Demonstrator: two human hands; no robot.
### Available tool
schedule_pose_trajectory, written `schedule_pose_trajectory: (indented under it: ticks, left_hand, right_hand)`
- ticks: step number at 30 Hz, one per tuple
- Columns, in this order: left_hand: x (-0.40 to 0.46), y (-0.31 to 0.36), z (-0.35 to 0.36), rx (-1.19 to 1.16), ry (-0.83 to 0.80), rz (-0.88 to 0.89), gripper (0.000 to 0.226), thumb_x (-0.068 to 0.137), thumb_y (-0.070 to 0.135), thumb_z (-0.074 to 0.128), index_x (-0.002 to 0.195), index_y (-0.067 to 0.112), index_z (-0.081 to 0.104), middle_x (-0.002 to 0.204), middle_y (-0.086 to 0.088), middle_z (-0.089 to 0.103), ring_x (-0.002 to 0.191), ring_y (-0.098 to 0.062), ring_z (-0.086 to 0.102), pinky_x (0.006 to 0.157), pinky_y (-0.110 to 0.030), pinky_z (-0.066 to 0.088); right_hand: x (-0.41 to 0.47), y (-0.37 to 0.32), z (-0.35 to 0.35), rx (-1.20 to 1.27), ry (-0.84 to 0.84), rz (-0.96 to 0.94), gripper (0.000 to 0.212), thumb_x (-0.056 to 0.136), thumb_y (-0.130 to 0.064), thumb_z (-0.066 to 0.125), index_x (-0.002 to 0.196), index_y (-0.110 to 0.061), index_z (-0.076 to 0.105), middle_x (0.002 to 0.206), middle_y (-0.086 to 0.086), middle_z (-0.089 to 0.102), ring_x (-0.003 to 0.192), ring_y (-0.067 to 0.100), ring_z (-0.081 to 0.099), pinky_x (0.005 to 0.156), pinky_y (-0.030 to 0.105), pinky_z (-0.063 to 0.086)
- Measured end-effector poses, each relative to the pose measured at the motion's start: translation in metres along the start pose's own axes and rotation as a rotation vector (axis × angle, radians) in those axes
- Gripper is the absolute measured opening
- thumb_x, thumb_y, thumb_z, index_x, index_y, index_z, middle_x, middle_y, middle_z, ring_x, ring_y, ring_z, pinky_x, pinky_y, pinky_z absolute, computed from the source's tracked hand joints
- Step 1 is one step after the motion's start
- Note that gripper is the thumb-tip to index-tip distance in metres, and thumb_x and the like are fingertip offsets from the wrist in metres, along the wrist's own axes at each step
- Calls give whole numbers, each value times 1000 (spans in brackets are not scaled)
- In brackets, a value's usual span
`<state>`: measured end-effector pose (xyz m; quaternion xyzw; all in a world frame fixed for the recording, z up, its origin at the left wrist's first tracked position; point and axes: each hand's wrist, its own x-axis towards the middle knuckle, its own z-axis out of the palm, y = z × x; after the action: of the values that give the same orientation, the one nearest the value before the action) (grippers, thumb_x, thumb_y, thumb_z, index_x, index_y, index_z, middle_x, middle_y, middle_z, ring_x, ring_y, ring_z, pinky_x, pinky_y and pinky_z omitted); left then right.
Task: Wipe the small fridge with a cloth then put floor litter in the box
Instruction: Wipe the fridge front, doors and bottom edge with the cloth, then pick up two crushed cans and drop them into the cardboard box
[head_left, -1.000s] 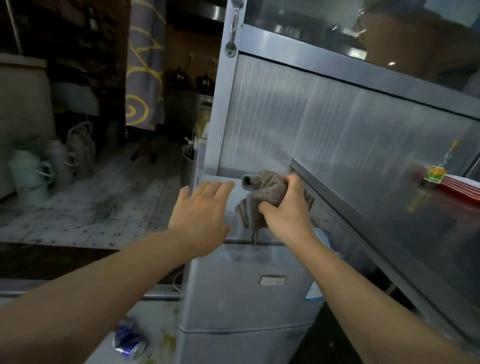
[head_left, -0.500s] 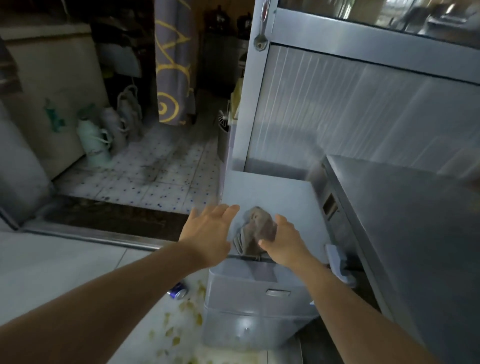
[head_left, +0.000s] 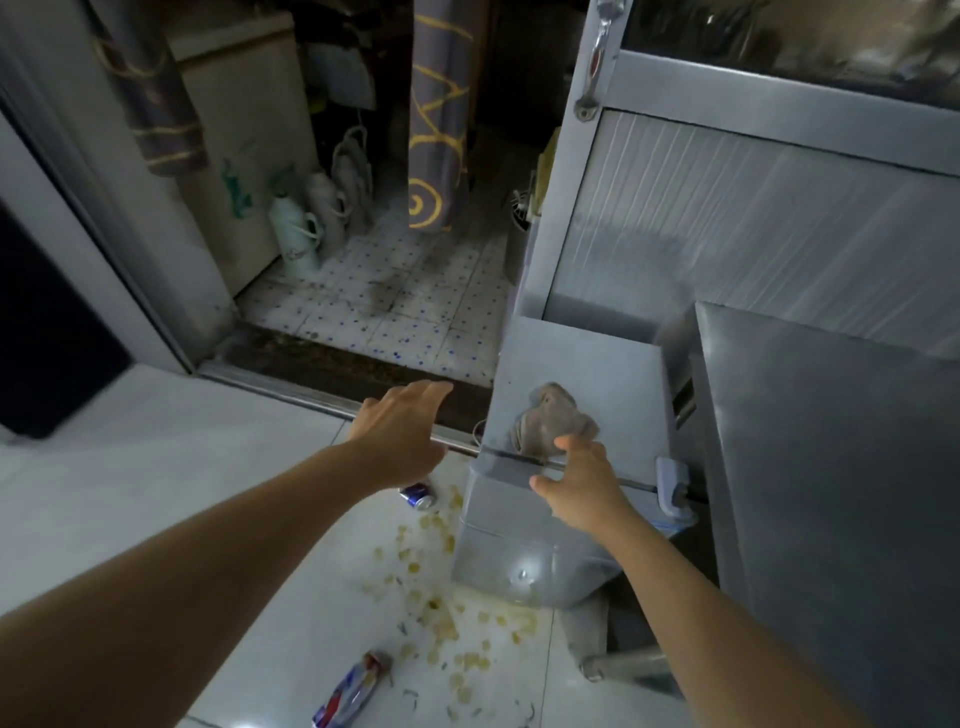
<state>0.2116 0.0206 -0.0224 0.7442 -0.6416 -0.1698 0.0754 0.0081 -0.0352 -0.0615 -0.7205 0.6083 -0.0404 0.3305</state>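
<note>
The small grey fridge (head_left: 597, 358) stands low between a steel counter and the doorway. A crumpled grey-brown cloth (head_left: 550, 418) lies on its top near the front edge. My right hand (head_left: 582, 483) is at that front edge, its thumb off the cloth and a fingertip at the cloth's near side. My left hand (head_left: 400, 431) hovers with straight fingers left of the fridge, above the floor, holding nothing. On the white floor lie a blue can (head_left: 418, 494), a crushed red-white-blue can (head_left: 348, 693) and scattered yellowish scraps (head_left: 441, 608). No box is in view.
A steel counter (head_left: 831, 467) rises on the right, a tall cabinet with a ribbed panel (head_left: 727, 234) behind the fridge. A metal door rail (head_left: 291, 387) crosses the floor; beyond it are dotted tiles, thermos flasks (head_left: 296, 234) and a hanging curtain (head_left: 434, 130).
My view has pulled back and tipped down, bringing the floor litter into sight. My right hand has loosened from the cloth, which stays on the fridge top. My left hand has drifted left off the fridge.
</note>
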Motion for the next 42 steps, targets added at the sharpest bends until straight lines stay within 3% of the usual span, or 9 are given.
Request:
schedule_pose_trajectory:
  ticks: [7, 10, 15, 24, 33, 42]
  left_hand:
    - [-44, -50, -27, -24, 4, -11, 72, 85, 31, 60, 146, 22, 22, 152, -1, 29, 137, -23, 31, 110, -44, 29]
    - [-54, -87, -40, -13, -9, 17, 72, 86, 33, 61, 146, 23, 22, 152, -1, 29, 136, -23, 33, 109, -42, 30]
    - [-60, -171, -66, -5, -69, 102, 72, 87, 36, 59, 146, 24, 21, 152, -1, 29, 137, -23, 33, 111, -42, 30]
    - [-65, -296, -102, 14, -160, 100, 72, 88, 37, 58, 146, 25, 19, 151, -1, 32, 135, -24, 36, 108, -43, 30]
    - [-16, -328, -90, 42, -293, 132, 71, 89, 37, 56, 146, 22, 16, 150, -4, 33, 135, -25, 36, 109, -43, 30]
    - [109, -334, -40, 159, -464, 215, 73, 90, 38, 54, 148, 22, 13, 153, -2, 29, 138, -22, 32, 111, -39, 26]
  right_hand:
    - [-34, -53, 24, -13, 18, 8, 56, 88, -28, 62, 135, -6, 41, 138, 16, 40, 128, 30, 41, 104, 35, 37]
    - [-41, -84, 48, -23, 28, 54, 51, 87, -27, 62, 130, -4, 45, 124, 15, 47, 123, 32, 46, 96, 34, 41]
    - [-48, -159, 96, -2, 80, 148, 57, 87, -28, 63, 134, -6, 39, 137, 21, 37, 124, 32, 45, 98, 31, 39]
    - [-55, -263, 162, 46, 116, 247, 58, 89, -26, 61, 137, -7, 35, 137, 21, 34, 119, 33, 49, 95, 30, 40]
    - [-16, -271, 201, 83, 67, 382, 56, 92, -27, 55, 138, -5, 32, 141, 17, 34, 128, 31, 38, 96, 32, 39]
    - [96, -241, 228, 265, 52, 512, 63, 89, -26, 58, 140, -4, 28, 138, 20, 35, 124, 31, 42, 97, 32, 41]
